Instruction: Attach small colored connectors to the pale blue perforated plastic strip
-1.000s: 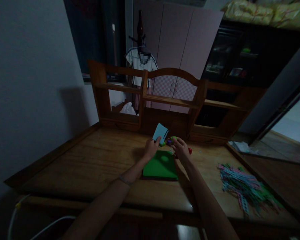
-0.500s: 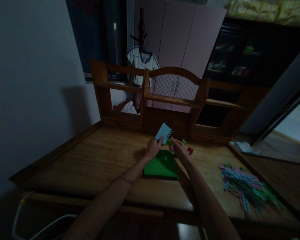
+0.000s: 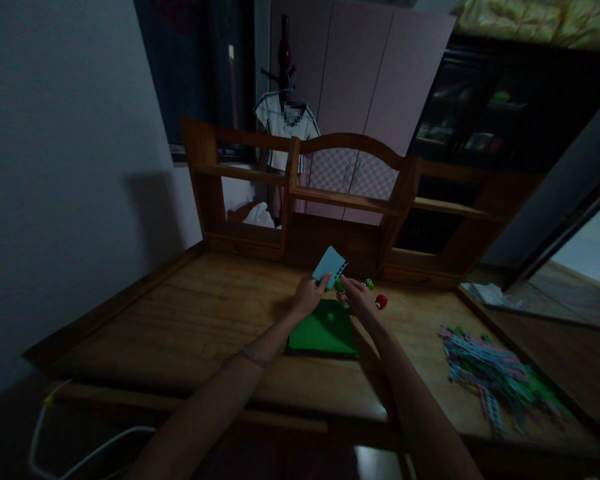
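Observation:
My left hand (image 3: 310, 295) is closed on a light blue sheet of paper (image 3: 329, 262), thumb on top. A row of dark notches or holes runs along the sheet's right edge. My right hand (image 3: 355, 293) is closed beside that edge, on a small green object (image 3: 339, 285) that my fingers partly hide; its kind is not clear. Below both hands lies a flat green board (image 3: 324, 331) on the desk. Just past my right hand are a small green figure (image 3: 369, 283) with a white eye-like spot and a red and white one (image 3: 381, 301).
On the right of the wooden desk (image 3: 220, 300) lies a pile of pink, blue and green strips (image 3: 495, 367) with holes. A wooden shelf unit (image 3: 347, 193) rises along the back edge. A white cable or tube (image 3: 35, 440) hangs at the front left.
The view has shifted very slightly. Both hands stay almost in place, with the blue paper still in my left hand and the green object at my right fingers.

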A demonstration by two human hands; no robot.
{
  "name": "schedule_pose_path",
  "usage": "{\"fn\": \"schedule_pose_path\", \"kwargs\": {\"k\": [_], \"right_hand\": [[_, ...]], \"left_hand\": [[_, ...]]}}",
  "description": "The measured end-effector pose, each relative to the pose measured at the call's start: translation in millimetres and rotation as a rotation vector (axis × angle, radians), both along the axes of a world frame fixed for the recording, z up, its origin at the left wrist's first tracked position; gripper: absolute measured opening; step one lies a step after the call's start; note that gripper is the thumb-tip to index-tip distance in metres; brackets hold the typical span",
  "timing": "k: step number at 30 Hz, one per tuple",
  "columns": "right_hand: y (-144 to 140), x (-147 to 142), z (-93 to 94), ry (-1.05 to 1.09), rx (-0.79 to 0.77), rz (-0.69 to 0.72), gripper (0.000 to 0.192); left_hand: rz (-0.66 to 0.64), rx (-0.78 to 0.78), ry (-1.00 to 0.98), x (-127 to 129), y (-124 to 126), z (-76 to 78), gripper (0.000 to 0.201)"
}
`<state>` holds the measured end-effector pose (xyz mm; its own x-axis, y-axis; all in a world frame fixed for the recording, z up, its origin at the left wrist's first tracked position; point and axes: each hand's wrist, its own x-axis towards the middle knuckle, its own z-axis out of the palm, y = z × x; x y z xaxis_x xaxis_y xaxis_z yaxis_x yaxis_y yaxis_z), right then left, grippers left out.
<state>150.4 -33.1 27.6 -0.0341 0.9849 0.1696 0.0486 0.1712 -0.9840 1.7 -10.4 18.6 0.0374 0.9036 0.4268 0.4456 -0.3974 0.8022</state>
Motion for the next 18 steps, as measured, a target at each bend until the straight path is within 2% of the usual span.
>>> {"fn": "schedule_pose_path", "kwargs": {"k": [4, 9, 18], "right_hand": [[1.1, 0.4, -2.5, 0.032, -0.023, 0.076, 0.039], [-0.9, -1.9, -2.9, -0.068, 0.004, -0.001, 0.039], [-16.8, -9.9, 11.3, -0.118, 0.054, -0.032, 0.037]], "left_hand": [[-0.016, 0.026, 0.0, -0.3, 1.0, -2.3, 0.04], [-0.057, 0.146, -0.032, -2.8, 1.9, -4.3, 0.032], [-0.105, 0.188, 0.001, -3.8, 3.0, -4.5, 0.028]]}}
